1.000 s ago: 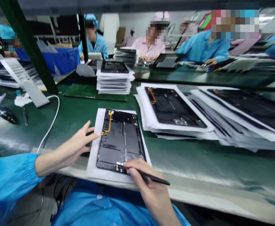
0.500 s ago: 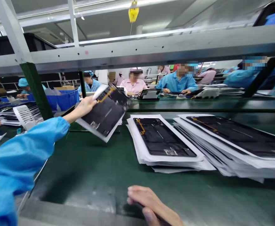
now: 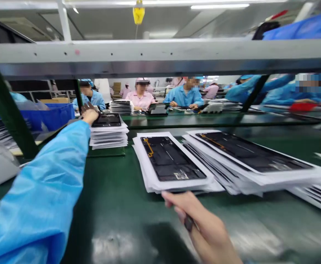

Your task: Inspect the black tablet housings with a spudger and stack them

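Far forward, my left hand (image 3: 89, 114) reaches to the left edge of a stack of dark panels and white sheets (image 3: 109, 134); its fingers are smeared, so their grip is unclear. My right hand (image 3: 194, 216) is closed around a small dark object (image 3: 188, 223), partly hidden by the fingers. It is just in front of the middle stack, whose top is a black panel (image 3: 174, 159) with an orange strip on white sheets. To the right lies another pile topped by a larger-looking black panel (image 3: 248, 150).
A metal beam (image 3: 160, 55) crosses above the green bench (image 3: 116, 212). At the left are a blue bin (image 3: 53, 115) and a green post (image 3: 8, 110). Several people sit across the bench. More stacked sheets (image 3: 317, 196) lie at the right edge.
The panel and white sheet that my left hand held up are now down at the far left stack. My right hand has moved up towards the middle stack. The view has turned right.
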`<state>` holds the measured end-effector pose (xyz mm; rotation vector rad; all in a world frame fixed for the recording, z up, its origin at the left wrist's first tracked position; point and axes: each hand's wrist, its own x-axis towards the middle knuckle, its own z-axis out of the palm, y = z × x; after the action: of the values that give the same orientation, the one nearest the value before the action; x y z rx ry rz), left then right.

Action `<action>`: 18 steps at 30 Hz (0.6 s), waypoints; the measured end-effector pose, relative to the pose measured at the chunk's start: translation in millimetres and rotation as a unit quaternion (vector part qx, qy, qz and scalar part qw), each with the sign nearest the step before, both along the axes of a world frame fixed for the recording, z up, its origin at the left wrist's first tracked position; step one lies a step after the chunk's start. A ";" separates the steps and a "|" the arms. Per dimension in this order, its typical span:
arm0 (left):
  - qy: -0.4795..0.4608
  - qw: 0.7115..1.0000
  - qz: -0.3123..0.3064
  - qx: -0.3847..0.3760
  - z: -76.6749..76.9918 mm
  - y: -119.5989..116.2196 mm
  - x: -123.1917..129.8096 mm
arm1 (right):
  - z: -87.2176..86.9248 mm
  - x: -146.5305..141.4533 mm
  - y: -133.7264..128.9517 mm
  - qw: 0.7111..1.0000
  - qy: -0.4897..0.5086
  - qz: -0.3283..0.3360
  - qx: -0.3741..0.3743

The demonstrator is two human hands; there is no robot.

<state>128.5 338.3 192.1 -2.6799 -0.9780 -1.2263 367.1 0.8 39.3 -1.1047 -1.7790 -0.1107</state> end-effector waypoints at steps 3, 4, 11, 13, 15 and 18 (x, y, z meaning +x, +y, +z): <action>0.009 1.000 0.014 -0.007 -15.6 0.9 19.0 | 10.3 31.8 24.3 0.993 -0.100 -0.066 0.003; 0.023 1.000 0.001 -0.005 -24.7 -5.4 25.8 | 12.2 42.5 32.1 0.987 -0.143 -0.066 -0.015; 0.240 0.927 -0.263 0.118 -119.1 -127.7 54.3 | 17.7 60.0 51.7 0.971 -0.213 -0.028 -0.104; 0.254 0.903 -0.279 0.204 -137.0 -152.9 59.5 | 17.7 54.3 49.7 0.969 -0.217 -0.026 -0.111; 0.246 0.902 -0.273 0.227 -144.2 -164.0 63.7 | 17.0 51.2 48.0 0.968 -0.219 -0.026 -0.116; 0.234 0.908 -0.288 0.195 -138.5 -164.4 67.4 | 17.2 52.1 46.6 0.967 -0.224 -0.020 -0.124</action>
<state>195.9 173.9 53.6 -2.7746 0.1258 -0.6430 419.2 47.4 56.6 -1.3748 -2.2178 -0.1756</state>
